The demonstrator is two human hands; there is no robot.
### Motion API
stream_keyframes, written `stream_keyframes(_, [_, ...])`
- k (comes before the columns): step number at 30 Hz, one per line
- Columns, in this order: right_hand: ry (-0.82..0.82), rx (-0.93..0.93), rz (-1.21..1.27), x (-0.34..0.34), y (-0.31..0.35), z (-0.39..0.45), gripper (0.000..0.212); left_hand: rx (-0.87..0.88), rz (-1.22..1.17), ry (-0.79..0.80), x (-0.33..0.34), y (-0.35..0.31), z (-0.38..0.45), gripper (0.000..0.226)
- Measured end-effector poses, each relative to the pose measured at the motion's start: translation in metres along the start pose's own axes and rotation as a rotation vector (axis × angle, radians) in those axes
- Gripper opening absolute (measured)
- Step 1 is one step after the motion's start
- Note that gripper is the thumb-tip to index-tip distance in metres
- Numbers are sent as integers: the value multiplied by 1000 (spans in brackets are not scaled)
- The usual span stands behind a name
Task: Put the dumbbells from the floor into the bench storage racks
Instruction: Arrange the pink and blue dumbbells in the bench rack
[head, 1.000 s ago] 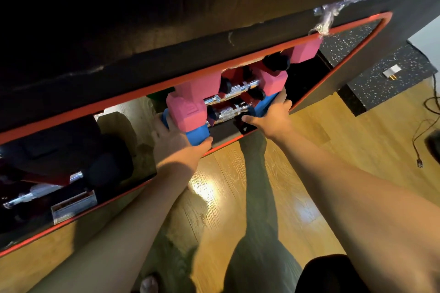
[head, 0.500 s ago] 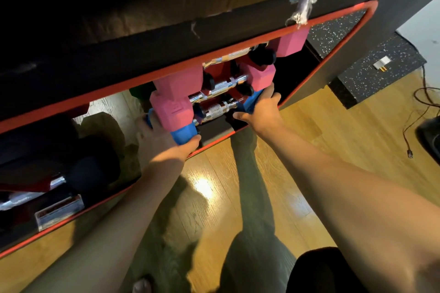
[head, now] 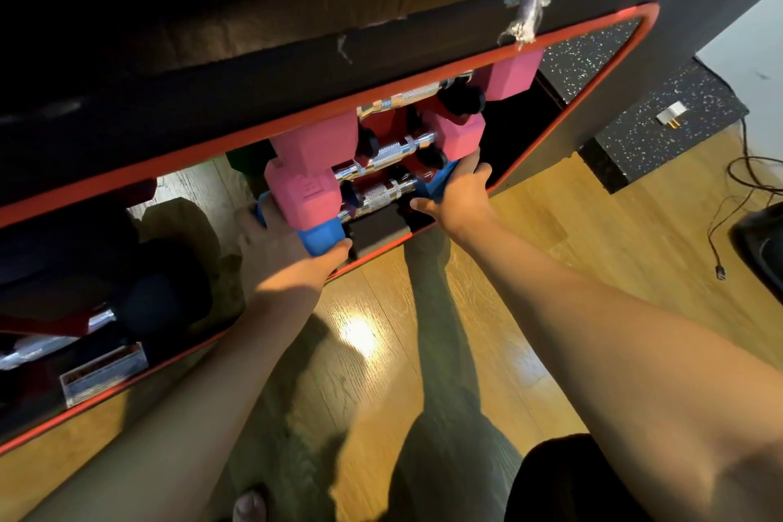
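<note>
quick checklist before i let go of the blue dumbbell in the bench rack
1. Left hand grips the blue dumbbell at its left head: ok.
2. Right hand grips its right head: ok.
3. Dumbbell inside the red-edged bench opening: ok.
4. Handle seated on a rack support: cannot tell, hidden.
5. Pink dumbbells above settled: cannot tell.
6. Fingers clear of the pink head: not ok, left fingers are beside it.

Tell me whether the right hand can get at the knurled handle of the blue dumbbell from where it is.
Probably yes: the right hand grips the blue dumbbell at its right end, and the knurled handle beside it lies bare.
</note>
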State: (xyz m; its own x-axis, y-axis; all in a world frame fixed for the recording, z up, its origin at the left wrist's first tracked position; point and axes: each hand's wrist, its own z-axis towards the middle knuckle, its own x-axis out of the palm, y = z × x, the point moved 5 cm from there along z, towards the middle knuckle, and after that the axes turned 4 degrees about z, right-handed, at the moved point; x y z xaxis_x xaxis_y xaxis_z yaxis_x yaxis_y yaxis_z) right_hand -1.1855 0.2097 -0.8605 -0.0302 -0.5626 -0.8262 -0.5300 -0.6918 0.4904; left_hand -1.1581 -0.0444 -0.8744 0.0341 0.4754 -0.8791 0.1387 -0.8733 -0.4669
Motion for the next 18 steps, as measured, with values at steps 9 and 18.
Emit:
stream_keyframes(9, [46, 57, 90, -5, 1, -4, 122, 33, -105, 178, -4, 6, 3, 125])
stream_keyframes(18, [299, 83, -36, -44, 51, -100, 62, -12, -17, 612, -96, 6, -61, 61])
